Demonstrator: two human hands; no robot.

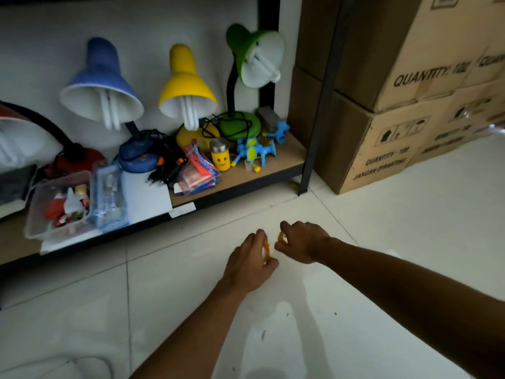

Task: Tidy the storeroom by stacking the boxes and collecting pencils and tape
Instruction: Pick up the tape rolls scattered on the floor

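Both my hands are low over the white tiled floor in front of the shelf. My left hand [250, 259] grips a roll of tape with an orange rim [266, 251], fingers curled round it. My right hand [303, 242] pinches a second orange-rimmed tape roll [282, 237], mostly hidden under its fingers. The two rolls sit close together, a small gap between them. Stacked cardboard boxes [388, 143] marked "QUANTITY: 100" stand on the floor at the right. No pencils show in view.
A low shelf [246, 173] holds blue, yellow and green desk lamps, a red lamp, tangled cords, clear plastic tubs [58, 203], a yellow smiley container and blue toys. A black shelf post [314, 149] stands between shelf and boxes.
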